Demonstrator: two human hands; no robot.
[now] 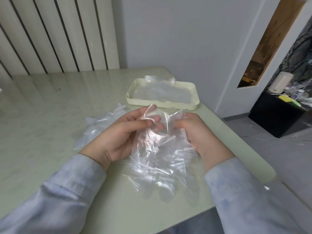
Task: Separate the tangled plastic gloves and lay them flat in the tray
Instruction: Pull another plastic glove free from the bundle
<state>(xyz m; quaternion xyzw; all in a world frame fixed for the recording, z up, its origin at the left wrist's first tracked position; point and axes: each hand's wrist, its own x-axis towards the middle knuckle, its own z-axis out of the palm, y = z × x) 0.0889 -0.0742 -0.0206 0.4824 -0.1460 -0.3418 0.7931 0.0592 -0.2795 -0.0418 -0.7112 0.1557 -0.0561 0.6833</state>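
Left hand (121, 132) and right hand (199, 130) pinch crumpled gloves (160, 149) at far edge, fingers curled on film. Likely featherlight, limp, clingy; take by cuff.

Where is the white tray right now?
In the head view, the cream tray sits on the table near its far right corner, just beyond the left hand and right hand gripping the tangled gloves.

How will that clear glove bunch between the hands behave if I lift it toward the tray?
Probably floppy: the glove bunch hangs crumpled between the left hand and right hand. Likely very light, being thin see-through film. Glossy layers may cling together.
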